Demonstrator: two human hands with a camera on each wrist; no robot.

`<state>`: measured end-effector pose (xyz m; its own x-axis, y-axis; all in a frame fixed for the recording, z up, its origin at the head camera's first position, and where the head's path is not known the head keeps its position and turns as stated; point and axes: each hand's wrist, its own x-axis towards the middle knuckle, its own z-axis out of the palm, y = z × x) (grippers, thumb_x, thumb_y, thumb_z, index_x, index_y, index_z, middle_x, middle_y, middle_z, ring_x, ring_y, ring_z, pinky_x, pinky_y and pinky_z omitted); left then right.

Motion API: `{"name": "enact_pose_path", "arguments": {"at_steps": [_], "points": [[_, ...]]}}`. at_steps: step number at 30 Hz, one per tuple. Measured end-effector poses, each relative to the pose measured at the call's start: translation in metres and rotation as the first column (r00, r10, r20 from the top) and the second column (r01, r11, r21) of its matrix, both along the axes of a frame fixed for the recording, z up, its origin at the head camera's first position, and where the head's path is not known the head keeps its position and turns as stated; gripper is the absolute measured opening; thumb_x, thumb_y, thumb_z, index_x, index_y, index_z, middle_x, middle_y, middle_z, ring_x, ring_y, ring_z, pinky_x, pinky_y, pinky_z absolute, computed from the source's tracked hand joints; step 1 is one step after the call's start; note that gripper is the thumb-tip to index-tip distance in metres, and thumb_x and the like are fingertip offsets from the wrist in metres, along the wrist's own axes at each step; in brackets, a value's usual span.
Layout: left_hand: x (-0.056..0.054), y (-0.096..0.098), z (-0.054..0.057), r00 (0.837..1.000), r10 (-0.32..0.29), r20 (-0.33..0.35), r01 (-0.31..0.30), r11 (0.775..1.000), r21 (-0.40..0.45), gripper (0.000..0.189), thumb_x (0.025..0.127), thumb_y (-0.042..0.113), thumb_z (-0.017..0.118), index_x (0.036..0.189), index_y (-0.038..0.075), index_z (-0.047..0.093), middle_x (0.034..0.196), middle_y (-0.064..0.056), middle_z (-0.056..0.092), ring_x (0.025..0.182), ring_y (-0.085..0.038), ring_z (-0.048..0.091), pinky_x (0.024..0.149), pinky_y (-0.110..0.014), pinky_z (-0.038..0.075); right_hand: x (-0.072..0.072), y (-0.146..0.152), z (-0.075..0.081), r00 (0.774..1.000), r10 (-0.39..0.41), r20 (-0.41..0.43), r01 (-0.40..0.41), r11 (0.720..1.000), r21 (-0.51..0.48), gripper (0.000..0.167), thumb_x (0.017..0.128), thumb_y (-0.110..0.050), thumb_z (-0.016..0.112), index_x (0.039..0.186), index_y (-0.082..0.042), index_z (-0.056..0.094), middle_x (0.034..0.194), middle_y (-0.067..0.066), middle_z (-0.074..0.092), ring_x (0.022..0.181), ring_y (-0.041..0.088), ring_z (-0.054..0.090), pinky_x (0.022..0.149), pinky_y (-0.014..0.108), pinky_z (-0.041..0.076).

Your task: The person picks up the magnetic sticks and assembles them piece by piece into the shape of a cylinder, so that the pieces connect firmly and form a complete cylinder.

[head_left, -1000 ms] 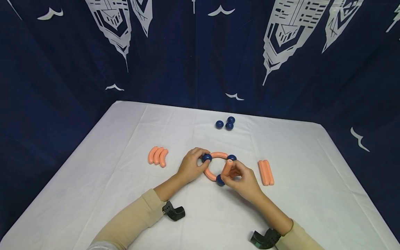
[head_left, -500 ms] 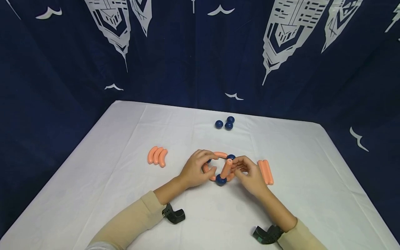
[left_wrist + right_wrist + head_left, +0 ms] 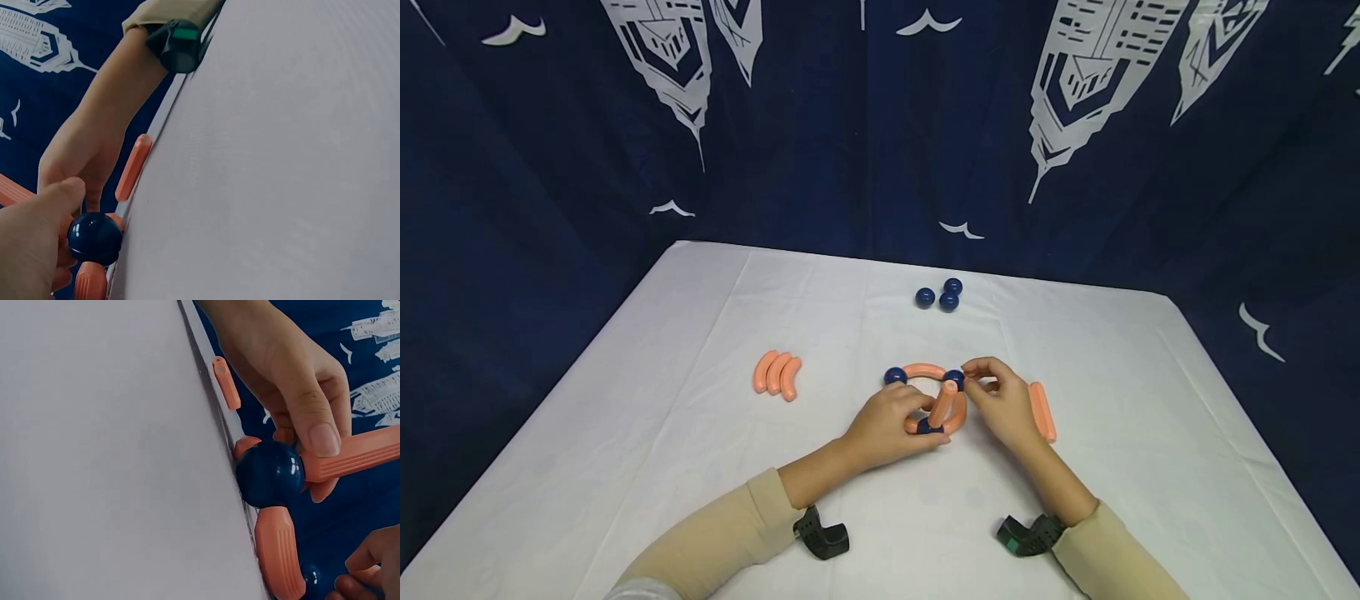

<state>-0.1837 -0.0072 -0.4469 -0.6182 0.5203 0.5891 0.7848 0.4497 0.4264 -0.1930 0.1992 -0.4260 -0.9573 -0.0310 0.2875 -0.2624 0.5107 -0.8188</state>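
Observation:
Curved orange rods (image 3: 925, 370) and blue balls form a ring on the table. From the near ball (image 3: 269, 475) a straight orange rod (image 3: 944, 404) rises, leaning slightly. My left hand (image 3: 887, 427) pinches that rod low down, thumb on its ribbed side in the right wrist view, with its fingers close around the near ball. At the ring's right ball (image 3: 953, 380), the thumb and index finger of my right hand (image 3: 1003, 408) pinch its right edge. The ring's left ball (image 3: 895, 376) stands free of both hands. My left hand covers part of the left curved rod.
Beyond the ring lie three loose blue balls (image 3: 949, 302). Three curved orange rods (image 3: 774, 374) lie side by side at the left. A straight orange rod (image 3: 1042, 412) shows right of my right hand. A dark blue printed cloth (image 3: 865, 150) hangs behind the white table (image 3: 625, 467).
My left hand has gone from the left ball toward me to the near ball and upright rod. My right hand has let go of that rod and moved to the right ball.

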Motion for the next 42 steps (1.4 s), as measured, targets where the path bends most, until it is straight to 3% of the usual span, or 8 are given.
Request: {"name": "enact_pose_path", "arguments": {"at_steps": [5, 11, 17, 22, 29, 31, 33, 42], "points": [[0.001, 0.003, -0.001, 0.998, 0.022, -0.051, -0.024, 0.999, -0.039, 0.030, 0.075, 0.034, 0.084, 0.090, 0.011, 0.073, 0.082, 0.003, 0.065, 0.078, -0.011, 0.056, 0.073, -0.025, 0.046, -0.009, -0.006, -0.003, 1.000, 0.020, 0.012, -0.020, 0.999, 0.032, 0.019, 0.090, -0.005, 0.065, 0.108, 0.001, 0.067, 0.106, 0.013, 0.064, 0.099, 0.024, 0.058, 0.082, 0.034, 0.047], [-0.001, 0.006, -0.004, 0.994, 0.032, -0.102, -0.037, 0.998, -0.050, 0.024, 0.075, 0.031, 0.083, 0.084, 0.012, 0.072, 0.073, 0.005, 0.060, 0.070, -0.009, 0.051, 0.068, -0.023, 0.043, -0.017, -0.011, -0.010, 1.000, 0.029, 0.000, -0.029, 0.994, 0.102, 0.019, 0.088, -0.008, 0.068, 0.105, 0.001, 0.068, 0.105, 0.014, 0.063, 0.095, 0.027, 0.058, 0.077, 0.031, 0.045], [0.001, 0.002, 0.003, 0.999, 0.015, 0.046, -0.012, 0.998, -0.062, 0.022, 0.077, 0.027, 0.082, 0.086, 0.010, 0.072, 0.072, 0.004, 0.056, 0.069, -0.008, 0.047, 0.064, -0.019, 0.039, -0.015, -0.010, -0.011, 0.999, 0.027, -0.027, -0.023, 0.989, 0.149, 0.014, 0.088, -0.010, 0.069, 0.099, -0.001, 0.070, 0.099, 0.012, 0.063, 0.087, 0.025, 0.058, 0.072, 0.030, 0.046], [0.001, -0.003, 0.009, 0.984, 0.014, 0.178, 0.002, 0.996, -0.093, 0.018, 0.080, 0.025, 0.079, 0.087, 0.011, 0.072, 0.074, 0.004, 0.055, 0.071, -0.007, 0.045, 0.065, -0.019, 0.037, -0.011, -0.006, -0.010, 1.000, 0.015, -0.014, -0.012, 0.985, 0.174, 0.014, 0.088, -0.014, 0.070, 0.098, -0.003, 0.071, 0.099, 0.009, 0.064, 0.086, 0.023, 0.058, 0.072, 0.032, 0.047], [-0.001, -0.015, 0.013, 0.981, 0.052, 0.188, -0.032, 0.994, -0.106, 0.023, 0.079, 0.026, 0.081, 0.093, 0.010, 0.072, 0.077, 0.002, 0.057, 0.075, -0.010, 0.048, 0.080, -0.024, 0.045, -0.005, -0.003, -0.007, 1.000, 0.004, -0.003, -0.003, 0.982, 0.189, 0.013, 0.087, -0.011, 0.070, 0.097, -0.003, 0.071, 0.098, 0.009, 0.065, 0.089, 0.024, 0.060, 0.075, 0.035, 0.049], [-0.002, -0.019, 0.013, 0.977, 0.066, 0.204, -0.046, 0.994, -0.099, 0.025, 0.079, 0.026, 0.081, 0.095, 0.010, 0.073, 0.080, 0.002, 0.058, 0.076, -0.012, 0.049, 0.080, -0.024, 0.046, -0.004, -0.002, -0.006, 1.000, 0.009, -0.004, -0.008, 0.982, 0.189, 0.012, 0.087, -0.010, 0.071, 0.097, -0.003, 0.072, 0.097, 0.009, 0.064, 0.089, 0.024, 0.060, 0.074, 0.033, 0.049], [-0.003, -0.023, 0.012, 0.970, 0.080, 0.230, -0.060, 0.994, -0.096, 0.025, 0.080, 0.027, 0.080, 0.097, 0.010, 0.073, 0.083, 0.002, 0.059, 0.078, -0.012, 0.051, 0.071, -0.024, 0.044, -0.001, -0.001, -0.006, 1.000, 0.012, 0.000, -0.012, 0.983, 0.186, 0.012, 0.087, -0.009, 0.071, 0.097, -0.003, 0.072, 0.096, 0.008, 0.064, 0.088, 0.023, 0.060, 0.073, 0.031, 0.049], [-0.011, -0.036, 0.008, 0.957, 0.117, 0.267, -0.109, 0.993, -0.044, 0.022, 0.081, 0.021, 0.079, 0.100, 0.011, 0.073, 0.086, 0.003, 0.060, 0.080, -0.011, 0.055, 0.073, -0.027, 0.046, 0.005, -0.002, -0.005, 1.000, 0.021, -0.001, -0.020, 0.983, 0.185, 0.010, 0.086, -0.011, 0.073, 0.094, -0.005, 0.072, 0.089, 0.005, 0.062, 0.076, 0.016, 0.054, 0.064, 0.023, 0.044]]}}
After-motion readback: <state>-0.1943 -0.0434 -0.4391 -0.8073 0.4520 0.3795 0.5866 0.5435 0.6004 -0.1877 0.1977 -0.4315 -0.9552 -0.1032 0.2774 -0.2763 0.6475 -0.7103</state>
